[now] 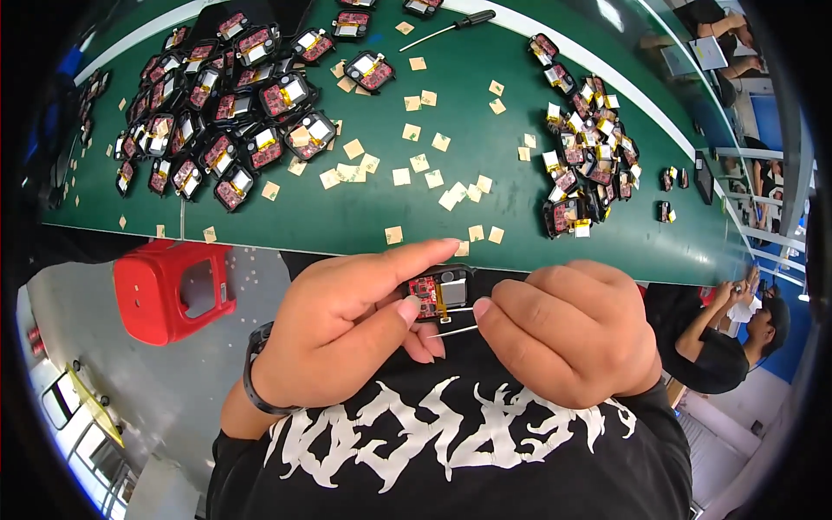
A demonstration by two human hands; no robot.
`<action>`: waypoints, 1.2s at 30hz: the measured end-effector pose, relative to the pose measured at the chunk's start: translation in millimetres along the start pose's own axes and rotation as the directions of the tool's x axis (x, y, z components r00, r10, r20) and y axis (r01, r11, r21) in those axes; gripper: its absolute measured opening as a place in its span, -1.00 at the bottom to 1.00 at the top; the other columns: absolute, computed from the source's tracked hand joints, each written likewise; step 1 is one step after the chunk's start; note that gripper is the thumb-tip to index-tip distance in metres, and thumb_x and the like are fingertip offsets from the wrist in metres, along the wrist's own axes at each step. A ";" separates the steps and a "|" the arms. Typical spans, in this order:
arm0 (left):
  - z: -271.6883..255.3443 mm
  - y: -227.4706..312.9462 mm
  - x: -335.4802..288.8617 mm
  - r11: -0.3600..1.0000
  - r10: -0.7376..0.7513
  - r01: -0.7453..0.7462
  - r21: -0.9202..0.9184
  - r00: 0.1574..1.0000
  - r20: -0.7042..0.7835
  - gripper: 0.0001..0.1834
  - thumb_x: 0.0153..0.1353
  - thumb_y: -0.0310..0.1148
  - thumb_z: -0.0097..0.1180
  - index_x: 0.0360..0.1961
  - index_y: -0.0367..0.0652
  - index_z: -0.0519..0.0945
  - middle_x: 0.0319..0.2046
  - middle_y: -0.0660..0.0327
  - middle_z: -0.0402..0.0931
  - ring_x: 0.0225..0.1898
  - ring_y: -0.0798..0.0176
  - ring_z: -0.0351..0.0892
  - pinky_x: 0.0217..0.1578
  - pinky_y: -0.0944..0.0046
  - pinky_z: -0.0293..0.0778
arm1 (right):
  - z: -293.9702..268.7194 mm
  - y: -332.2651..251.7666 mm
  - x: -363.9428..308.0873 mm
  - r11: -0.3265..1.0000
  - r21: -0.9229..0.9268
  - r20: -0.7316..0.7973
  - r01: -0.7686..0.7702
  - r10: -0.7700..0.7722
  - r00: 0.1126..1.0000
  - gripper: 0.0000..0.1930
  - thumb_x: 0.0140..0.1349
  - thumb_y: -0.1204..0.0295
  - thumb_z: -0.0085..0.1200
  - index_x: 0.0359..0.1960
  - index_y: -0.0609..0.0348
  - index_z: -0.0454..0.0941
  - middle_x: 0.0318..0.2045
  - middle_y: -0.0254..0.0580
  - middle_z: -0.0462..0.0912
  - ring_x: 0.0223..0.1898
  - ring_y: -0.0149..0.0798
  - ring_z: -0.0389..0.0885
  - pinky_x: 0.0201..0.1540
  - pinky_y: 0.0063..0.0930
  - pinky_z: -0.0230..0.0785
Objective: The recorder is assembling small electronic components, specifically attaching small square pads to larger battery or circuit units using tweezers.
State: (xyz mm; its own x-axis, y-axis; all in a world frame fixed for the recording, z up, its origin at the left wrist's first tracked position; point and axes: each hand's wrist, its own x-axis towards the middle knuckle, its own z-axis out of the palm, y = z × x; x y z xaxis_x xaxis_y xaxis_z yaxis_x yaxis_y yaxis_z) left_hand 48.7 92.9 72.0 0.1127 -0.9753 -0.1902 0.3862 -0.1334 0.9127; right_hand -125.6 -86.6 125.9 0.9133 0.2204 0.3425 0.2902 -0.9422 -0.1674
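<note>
- Now the left hand (334, 316) grips a small black device (451, 290) between thumb and fingers, at the green table's (303, 224) near edge.
- Right fingertips pinch tweezers (458, 331), prongs slightly apart, by that same edge; the right hand (568, 334) is otherwise curled.
- Beige squares (401, 177) dot mid-table, between its left pile (232, 107) and right pile (598, 143) of devices.
- Screwdriver (459, 24): toward the table's far edge.

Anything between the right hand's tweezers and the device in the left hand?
Nothing visible. The tweezers in the right hand point toward the open device, near its yellow strip; the left hand holds its left side.
</note>
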 end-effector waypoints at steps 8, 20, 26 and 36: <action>1.4 0.6 1.9 1.000 -0.024 0.024 0.002 1.000 -0.003 -0.48 0.41 -0.68 -0.15 0.39 -0.45 0.42 -0.24 0.04 0.66 -0.32 0.24 0.75 -0.32 0.33 0.72 | 2.2 0.9 -2.4 0.999 0.054 0.006 0.001 -0.002 1.000 -0.71 -0.15 0.51 0.25 -0.31 0.36 0.68 -0.37 -0.14 0.66 -0.52 -0.30 0.57 -0.59 -0.51 0.31; 2.9 4.7 3.3 0.993 -0.097 0.094 -0.064 0.995 -0.036 -0.52 0.46 -0.65 -0.11 0.37 -0.41 0.45 -0.24 0.09 0.66 -0.29 0.32 0.73 -0.26 0.34 0.69 | 11.2 -3.2 -8.5 0.998 -0.059 -0.083 0.010 -0.015 0.996 -0.73 -0.19 0.51 0.26 -0.37 0.37 0.68 -0.45 -0.12 0.65 -0.55 -0.32 0.51 -0.64 -0.50 0.14; 3.7 4.4 3.5 0.979 -0.149 0.143 -0.146 0.988 -0.033 -0.52 0.46 -0.66 -0.12 0.38 -0.41 0.44 -0.23 0.11 0.66 -0.26 0.32 0.73 -0.24 0.35 0.69 | 17.5 -2.0 -14.4 0.998 -0.043 -0.133 0.035 -0.040 0.990 -0.72 -0.17 0.53 0.26 -0.35 0.39 0.68 -0.43 -0.09 0.66 -0.55 -0.32 0.51 -0.66 -0.50 0.11; 5.2 0.8 5.4 0.979 -0.146 0.140 -0.151 0.989 -0.035 -0.54 0.48 -0.62 -0.10 0.37 -0.41 0.45 -0.23 0.10 0.67 -0.25 0.31 0.73 -0.22 0.35 0.70 | 10.6 -1.4 -14.9 0.999 -0.049 -0.073 0.009 -0.012 0.997 -0.72 -0.18 0.55 0.27 -0.35 0.39 0.68 -0.44 -0.09 0.66 -0.55 -0.32 0.52 -0.65 -0.51 0.10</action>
State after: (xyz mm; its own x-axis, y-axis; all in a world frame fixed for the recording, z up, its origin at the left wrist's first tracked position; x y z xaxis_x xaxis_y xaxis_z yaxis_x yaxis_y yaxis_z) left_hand 44.8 86.6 73.7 0.0865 -0.9386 -0.3340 0.5315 -0.2401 0.8123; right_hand -136.6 -85.9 111.2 0.8865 0.2128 0.4109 0.2837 -0.9515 -0.1193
